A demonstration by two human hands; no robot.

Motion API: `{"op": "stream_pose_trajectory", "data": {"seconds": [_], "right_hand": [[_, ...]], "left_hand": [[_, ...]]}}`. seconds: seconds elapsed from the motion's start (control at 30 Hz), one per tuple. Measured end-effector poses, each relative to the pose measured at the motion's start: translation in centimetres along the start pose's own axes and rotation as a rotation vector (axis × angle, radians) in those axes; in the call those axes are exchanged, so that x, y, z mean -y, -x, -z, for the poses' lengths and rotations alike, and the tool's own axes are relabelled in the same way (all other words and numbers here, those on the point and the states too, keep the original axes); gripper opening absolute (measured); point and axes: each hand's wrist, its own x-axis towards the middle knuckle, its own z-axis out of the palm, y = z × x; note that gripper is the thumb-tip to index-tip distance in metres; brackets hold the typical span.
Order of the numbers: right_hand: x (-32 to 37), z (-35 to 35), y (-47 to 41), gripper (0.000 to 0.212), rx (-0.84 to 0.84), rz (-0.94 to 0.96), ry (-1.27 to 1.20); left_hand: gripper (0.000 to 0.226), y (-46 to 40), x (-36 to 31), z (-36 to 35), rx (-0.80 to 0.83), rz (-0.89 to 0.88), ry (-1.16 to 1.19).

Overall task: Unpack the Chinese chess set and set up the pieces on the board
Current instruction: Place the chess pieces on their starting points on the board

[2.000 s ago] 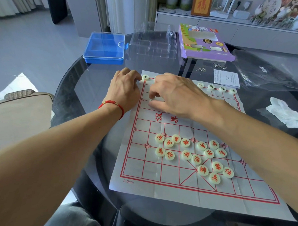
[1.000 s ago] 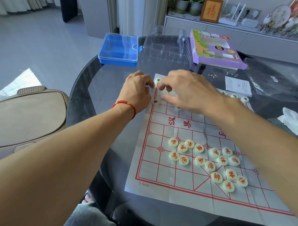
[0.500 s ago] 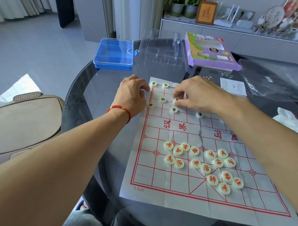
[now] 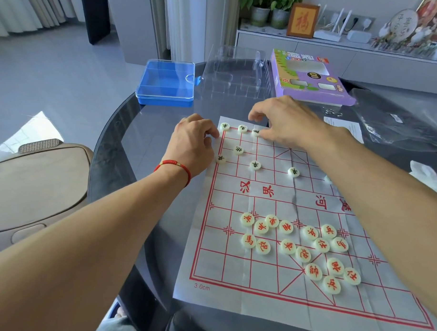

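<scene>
Head view: the right hand is seen reaching over the far edge of the paper board, its fingers curled down, and a black-lettered piece is touched at their tips on the far row; whether that piece is pinched or only pressed cannot be told. Just left of those fingertips, on the same far row, two more black-lettered pieces are set, the farthest at the board's corner. The left hand is laid at the board's left edge beside that corner, fingers curled under; nothing can be seen held in it, and a red cord bracelet is worn on its wrist. Nearer the person than the right-hand grip, four black-lettered pieces are spaced over the far half of the board, one of them lying just beside the left hand. Well nearer still, a loose cluster of red-lettered pieces is gathered on the near half. Beyond both hands, on the round glass table, a blue lidded box, a clear plastic tray and a purple game box are placed.
</scene>
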Motion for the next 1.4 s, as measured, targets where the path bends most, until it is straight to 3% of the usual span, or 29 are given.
{"op": "stream_pose_trajectory", "data": {"seconds": [0.37,0.53,0.77,1.13,1.27,1.4], "right_hand": [[0.0,-0.5,-0.2,0.014,0.009,-0.046,0.062],[-0.6,-0.2,-0.3,0.024,0.011,-0.022,0.049],[-0.5,-0.9,-0.4,0.017,0.014,-0.04,0.035],[-0.5,-0.5,-0.2,0.023,0.03,0.014,0.045],[-1.8,1.2,1.8,0.018,-0.055,0.037,0.028],[-3.3,3.5,7.3,0.01,-0.019,0.014,0.087]], "left_hand": [[0.024,0.1,-0.2,0.1,0.006,0.012,0.013],[0.024,0.0,0.0,0.0,0.01,0.01,0.008],[0.024,-0.1,0.3,-0.1,-0.005,-0.006,0.004],[0.024,-0.2,0.4,-0.2,-0.006,-0.015,0.011],[0.023,-0.2,0.6,-0.2,-0.006,-0.007,0.021],[0.021,-0.2,0.6,-0.2,0.011,0.012,0.034]]}}
